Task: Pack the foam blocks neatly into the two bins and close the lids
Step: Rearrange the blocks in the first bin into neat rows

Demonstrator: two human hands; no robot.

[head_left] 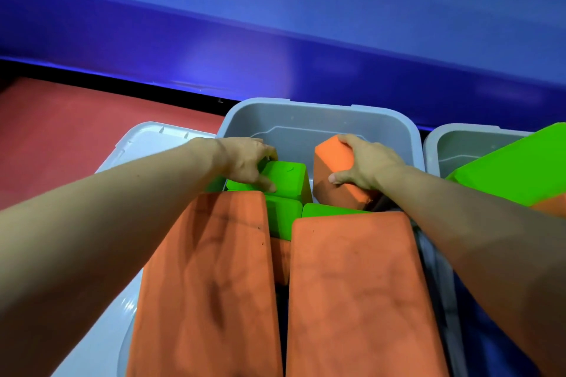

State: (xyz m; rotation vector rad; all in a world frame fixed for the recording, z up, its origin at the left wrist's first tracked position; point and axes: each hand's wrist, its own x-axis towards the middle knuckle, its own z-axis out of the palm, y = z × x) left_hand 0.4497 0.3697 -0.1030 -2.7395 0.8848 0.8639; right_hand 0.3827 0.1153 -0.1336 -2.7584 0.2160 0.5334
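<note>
Hands work inside the smooth grey plastic bin [318, 115]. Left hand [245, 162] grips a matte green foam block [288, 176]; right hand [364, 161] clasps a chamfered orange foam block [332, 162].

Two bare forearms are showing, one from each lower corner, with no sleeve reaching either wrist. The left hand [245, 162] and right hand [366, 164] are wearing no glove, ring, watch or band that is showing in view.

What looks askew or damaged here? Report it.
The small orange foam block in the right hand sits tilted in the grey plastic bin, not flush. The large green foam block leans over the second bin's rim.
</note>
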